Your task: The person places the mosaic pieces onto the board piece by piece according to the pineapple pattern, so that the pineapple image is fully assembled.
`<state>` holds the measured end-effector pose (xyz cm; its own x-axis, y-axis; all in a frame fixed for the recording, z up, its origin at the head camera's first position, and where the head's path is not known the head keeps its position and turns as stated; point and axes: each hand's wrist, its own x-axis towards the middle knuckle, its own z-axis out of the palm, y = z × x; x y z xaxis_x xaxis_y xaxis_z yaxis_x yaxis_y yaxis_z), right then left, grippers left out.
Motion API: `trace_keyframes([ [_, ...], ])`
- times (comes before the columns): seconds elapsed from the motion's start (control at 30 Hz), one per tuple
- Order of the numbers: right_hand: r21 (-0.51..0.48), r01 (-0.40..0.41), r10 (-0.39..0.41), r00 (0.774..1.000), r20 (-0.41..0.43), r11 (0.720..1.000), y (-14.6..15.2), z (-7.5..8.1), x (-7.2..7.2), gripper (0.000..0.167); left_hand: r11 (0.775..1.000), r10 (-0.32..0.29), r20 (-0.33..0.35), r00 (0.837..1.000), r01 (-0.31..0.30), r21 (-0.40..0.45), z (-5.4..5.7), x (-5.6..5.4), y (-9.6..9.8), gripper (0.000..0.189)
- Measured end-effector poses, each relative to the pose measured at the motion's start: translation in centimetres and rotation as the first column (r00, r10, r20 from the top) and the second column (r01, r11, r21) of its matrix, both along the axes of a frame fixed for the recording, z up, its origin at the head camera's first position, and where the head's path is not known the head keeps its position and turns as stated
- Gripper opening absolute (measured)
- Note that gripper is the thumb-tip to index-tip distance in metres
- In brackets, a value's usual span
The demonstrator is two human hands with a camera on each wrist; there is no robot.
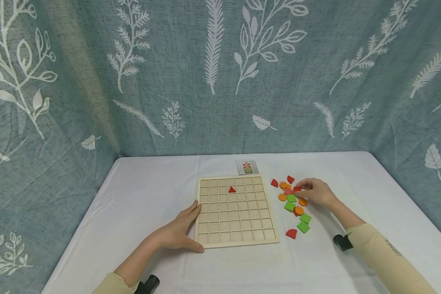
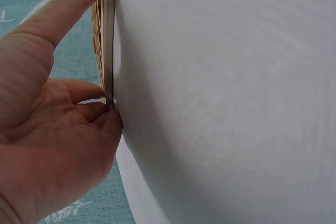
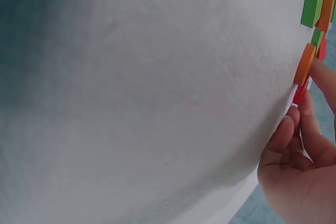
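Note:
A square wooden grid board [image 1: 244,214] lies on the table with one red triangle piece [image 1: 232,190] in an upper cell. My left hand [image 1: 180,228] rests on the board's left side, thumb at the near-left corner and fingers spread along the edge; the left wrist view shows them against the board's rim [image 2: 109,51]. To the right of the board, my right hand [image 1: 316,192] pinches a red piece [image 1: 297,189] between thumb and fingertips, its shape partly hidden. In the right wrist view an orange disc [image 3: 305,64] is right beside those fingertips.
Green squares [image 1: 303,227], orange discs [image 1: 282,197] and red quarter-round pieces [image 1: 291,233] lie scattered right of the board. A small picture card [image 1: 247,167] with a grid pattern lies behind it. A patterned curtain [image 1: 191,118] stands beyond the white table [image 1: 150,183].

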<state>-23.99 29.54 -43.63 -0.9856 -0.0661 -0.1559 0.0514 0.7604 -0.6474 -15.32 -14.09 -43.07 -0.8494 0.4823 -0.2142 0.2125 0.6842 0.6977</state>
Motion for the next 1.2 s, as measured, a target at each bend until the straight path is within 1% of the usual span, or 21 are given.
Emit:
trace_keyframes([
  [0.13,0.039,0.013,-0.012,1.0,-0.024,0.999,-0.1,0.1,0.0,0.037,1.0,-0.004,-0.003,1.0,0.004,0.0,0.0,0.0,-0.1,0.121],
  [0.2,0.035,0.029,-0.028,0.999,-0.034,0.999,-0.2,0.2,0.0,0.04,1.0,-0.007,-0.005,1.0,0.007,0.0,0.0,0.0,-0.1,0.12],
  [0.33,-0.017,0.083,-0.084,0.996,-0.035,0.996,-0.2,0.4,0.2,0.045,1.0,-0.011,-0.005,1.0,0.011,0.0,0.0,0.0,-0.1,0.121],
  [0.47,-0.092,0.121,-0.124,0.992,-0.024,0.988,-0.6,0.6,0.4,0.049,1.0,-0.005,0.0,1.0,0.005,-0.003,0.0,0.0,0.0,0.122],
  [0.63,-0.173,0.128,-0.135,0.991,-0.026,0.976,-1.6,0.7,0.6,0.05,1.0,0.006,0.004,1.0,-0.006,-0.003,0.0,-0.1,0.0,0.124],
  [0.8,-0.244,0.099,-0.105,0.994,-0.011,0.965,-2.9,0.8,0.8,0.05,1.0,0.005,0.008,1.0,-0.005,0.0,-0.1,-0.1,0.0,0.124],
  [0.9,-0.27,0.063,-0.067,0.998,-0.006,0.961,-4.0,0.9,0.7,0.049,1.0,0.005,0.006,1.0,-0.005,-0.001,-0.1,0.0,0.0,0.124],
  [1.1,-0.28,0.003,-0.006,1.0,-0.01,0.96,-6.5,1.0,0.3,0.045,1.0,0.003,0.005,1.0,-0.003,0.002,0.0,0.0,0.0,0.124],
  [1.2,-0.254,-0.009,0.003,1.0,-0.022,0.967,-7.8,1.0,0.1,0.041,1.0,0.003,0.008,1.0,-0.003,0.005,0.0,0.1,0.0,0.123],
])
